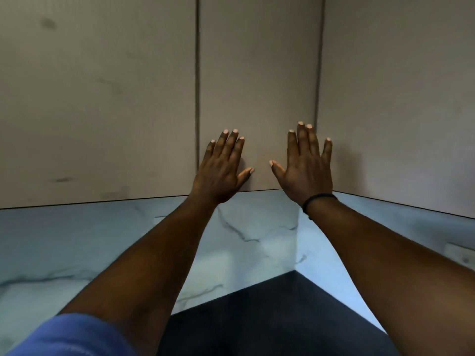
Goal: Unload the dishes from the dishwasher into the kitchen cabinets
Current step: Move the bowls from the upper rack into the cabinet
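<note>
A beige upper cabinet door point(257, 73) fills the middle of the view, closed, with matching doors to its left point(97, 98) and right point(398, 98). My left hand point(221, 170) lies flat with straight, spread fingers against the lower part of the middle door. My right hand point(305, 165), a dark band on its wrist, presses flat on the same door beside it. Neither hand holds anything. No dishes or dishwasher are in view.
Below the cabinets a white marble-patterned backsplash point(77, 240) wraps around a corner. A dark countertop point(282, 317) sits at the bottom centre. A wall socket point(460, 255) shows at the right edge.
</note>
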